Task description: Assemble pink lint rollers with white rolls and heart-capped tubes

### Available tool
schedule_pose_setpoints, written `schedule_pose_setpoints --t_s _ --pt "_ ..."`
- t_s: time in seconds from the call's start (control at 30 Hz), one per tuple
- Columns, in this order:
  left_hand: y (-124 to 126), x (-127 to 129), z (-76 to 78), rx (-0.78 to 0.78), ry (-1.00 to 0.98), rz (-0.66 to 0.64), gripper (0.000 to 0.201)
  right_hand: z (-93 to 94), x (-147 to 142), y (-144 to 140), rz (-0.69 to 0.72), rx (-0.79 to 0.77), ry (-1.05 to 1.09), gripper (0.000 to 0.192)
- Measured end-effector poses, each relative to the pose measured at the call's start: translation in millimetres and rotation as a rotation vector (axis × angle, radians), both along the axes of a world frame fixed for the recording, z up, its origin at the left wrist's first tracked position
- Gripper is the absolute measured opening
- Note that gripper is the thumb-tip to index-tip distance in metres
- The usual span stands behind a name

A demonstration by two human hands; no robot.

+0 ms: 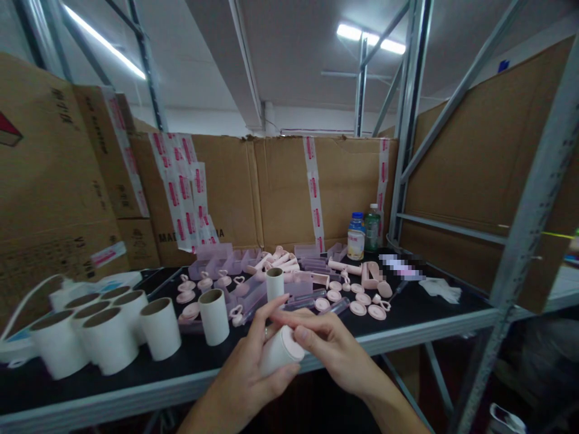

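Observation:
My left hand [248, 367] is wrapped around a white cardboard tube [272, 354], tilted with one end toward the right. A round pale pink lid [294, 345] covers that end. My right hand [335, 349] has its thumb on the edge of the lid, while its fingers reach over the tube toward my left fingertips. Just behind my hands, a narrower white tube [275, 284] stands upright. To the left is another upright white tube [214, 319] with an open top.
Several open white tubes [110, 343] stand at the left. Pink round pieces [358, 307], pink handles [283, 262] and clear purple trays [217, 259] cover the middle of the black shelf [194, 367]. Two bottles [356, 236] and a crumpled tissue [441, 289] sit farther right. Metal posts [520, 229] frame the shelf.

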State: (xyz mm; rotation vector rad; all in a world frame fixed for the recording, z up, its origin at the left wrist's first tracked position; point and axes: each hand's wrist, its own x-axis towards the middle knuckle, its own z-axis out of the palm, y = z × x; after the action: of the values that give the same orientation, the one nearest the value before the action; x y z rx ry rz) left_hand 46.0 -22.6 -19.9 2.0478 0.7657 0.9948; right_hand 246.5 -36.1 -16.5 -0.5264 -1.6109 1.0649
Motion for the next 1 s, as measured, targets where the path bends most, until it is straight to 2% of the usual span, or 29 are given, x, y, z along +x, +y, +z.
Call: schedule_pose_setpoints --t_s 0.1,0.27,0.33,0.4,0.47,0.53,0.67,0.73,0.83,1.0 --pt "-7 3 3.5 -0.146 -0.097 -0.038 0.080 -3.3 -4 -1 0.005 -0.035 0.004 0.038" --pt "-7 13 -2.7 -0.296 -0.286 0.039 0.089 -7.0 -14 2 -0.093 -0.049 0.045 0.046" --pt "0 16 -5.8 -0.268 -0.362 0.063 0.077 -4.0 -7 8 -0.175 -0.016 0.083 0.048" --pt "9 17 -5.6 -0.211 -0.423 0.083 0.057 0.8 15 13 -0.344 0.039 0.028 0.045" --pt "16 16 -1.3 -0.185 -0.476 0.116 0.043 4.5 48 17 -0.570 0.095 -0.174 0.035" --pt "17 15 5.9 -0.204 -0.532 0.172 0.039 4.7 85 18 -0.752 0.095 -0.479 0.026" --pt "11 15 19.9 -0.265 -0.658 0.303 0.036 -7.3 143 18 -0.967 -0.083 -0.952 0.015" --pt "8 15 23.4 -0.312 -0.738 0.313 0.032 -16.1 157 20 -0.977 -0.140 -1.058 0.013" --pt "6 12 25.4 -0.401 -0.861 0.294 0.031 -27.0 166 23 -0.897 -0.160 -1.123 0.017" --pt "6 7 28.4 -0.466 -0.934 0.377 0.032 -32.8 172 26 -0.803 -0.171 -1.168 0.031"
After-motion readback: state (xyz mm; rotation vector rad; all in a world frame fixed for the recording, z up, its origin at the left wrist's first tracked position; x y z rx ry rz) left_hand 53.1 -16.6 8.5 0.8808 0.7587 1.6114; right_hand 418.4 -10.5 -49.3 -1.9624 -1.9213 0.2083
